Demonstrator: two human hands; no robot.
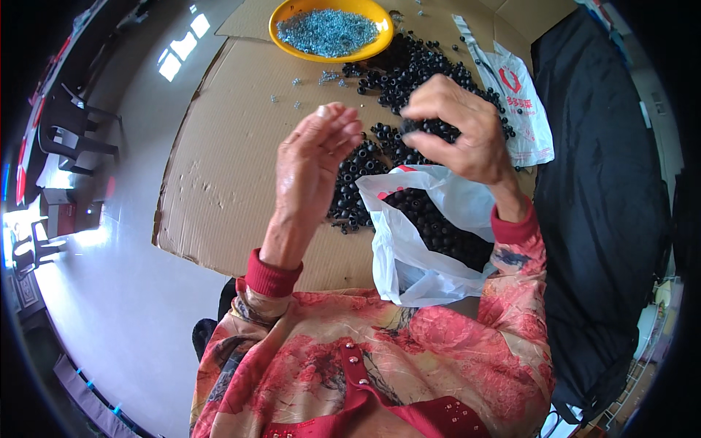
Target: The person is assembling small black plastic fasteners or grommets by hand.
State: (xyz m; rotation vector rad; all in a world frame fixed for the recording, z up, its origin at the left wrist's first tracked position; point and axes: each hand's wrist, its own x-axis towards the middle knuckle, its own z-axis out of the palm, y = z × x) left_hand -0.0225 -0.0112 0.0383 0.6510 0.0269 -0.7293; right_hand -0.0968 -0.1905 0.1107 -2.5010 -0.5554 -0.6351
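Note:
My right hand (467, 131) is raised over a pile of small black round pieces (431, 66), several of which show a hole. Its thumb and forefinger pinch one black round piece (409, 127). My left hand (314, 157) hangs to the left of the pile, fingers bent and pressed together near the thumb; anything between them is too small or hidden to make out. Below my right hand, a white plastic bag (398, 255) gapes, with many more black round pieces (438, 226) inside.
A yellow bowl (280, 42) of small shiny metal parts (328, 33) stands at the far side of the cardboard sheet (219, 146). Loose metal parts (328, 76) lie below it. A flattened white bag (529, 124) is at right, beside a black cloth-covered object (599, 204).

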